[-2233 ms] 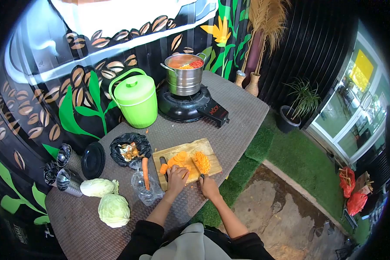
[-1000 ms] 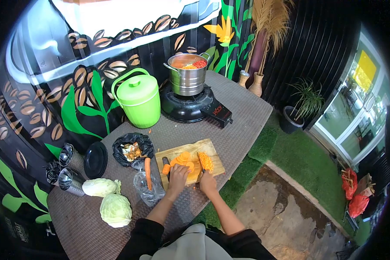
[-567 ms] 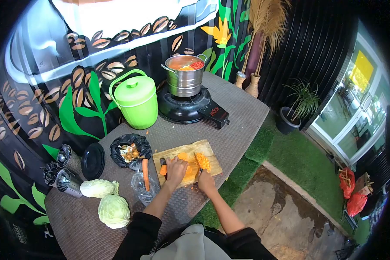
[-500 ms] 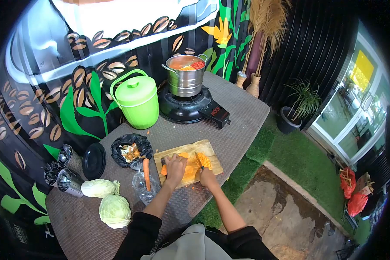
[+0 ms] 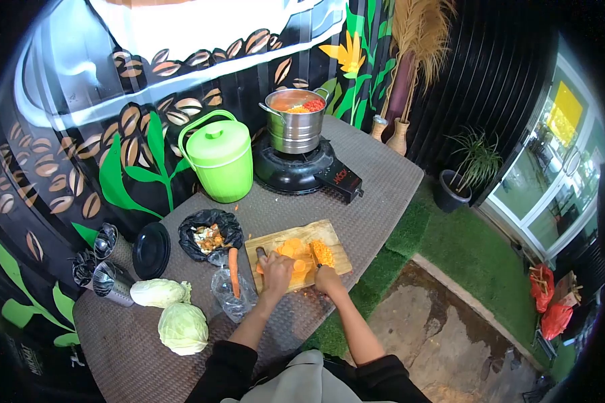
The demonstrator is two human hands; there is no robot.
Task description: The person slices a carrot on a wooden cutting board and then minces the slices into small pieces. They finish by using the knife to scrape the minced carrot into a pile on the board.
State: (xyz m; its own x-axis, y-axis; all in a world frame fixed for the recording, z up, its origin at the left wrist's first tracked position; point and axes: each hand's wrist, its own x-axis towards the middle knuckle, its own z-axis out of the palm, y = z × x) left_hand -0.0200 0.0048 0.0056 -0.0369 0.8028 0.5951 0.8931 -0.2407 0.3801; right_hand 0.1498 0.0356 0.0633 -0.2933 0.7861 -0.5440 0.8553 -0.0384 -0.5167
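Note:
A wooden cutting board (image 5: 339, 254) lies on the table with orange carrot slices (image 5: 290, 247) in its middle. Finely chopped carrot (image 5: 323, 253) is heaped toward its right side. My right hand (image 5: 327, 279) is closed round the handle of a knife (image 5: 314, 254), whose blade stands against the left edge of the heap. My left hand (image 5: 275, 270) rests on the left part of the board, over carrot pieces; what its fingers hold is hidden. A dark handle (image 5: 260, 253) shows just above that hand. Left of the board, a whole carrot (image 5: 233, 272) lies on a clear plastic bag (image 5: 226, 295).
Behind the board are a black bag of scraps (image 5: 210, 235), a green lidded bucket (image 5: 220, 161) and a steel pot (image 5: 294, 127) on a black stove (image 5: 296, 171). Cabbage (image 5: 183, 328), a pale leafy head (image 5: 160, 293), black lids (image 5: 151, 250) and steel cutlery holders (image 5: 111, 283) stand left.
The whole view has shifted slightly, so the table's things appear a little further right. My left hand's fingers have shifted slightly on the board, and more of the dark handle shows.

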